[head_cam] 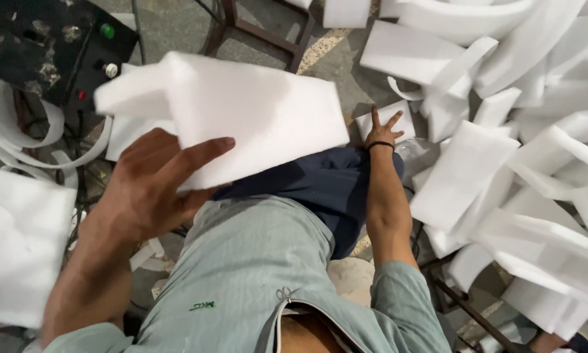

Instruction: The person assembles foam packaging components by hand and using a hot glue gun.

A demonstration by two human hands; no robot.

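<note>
From the head view I see my left hand (153, 186) gripping a flat white foam sheet (242, 114), fingers curled over its lower left edge and thumb beneath, holding it tilted above my lap in front of a black control box with coloured buttons (52, 42). My right hand (382, 133) reaches down with fingers spread wide, resting on a small white foam piece (398, 114) on the floor. A heap of white foam sheets (522, 163) lies just to its right.
</note>
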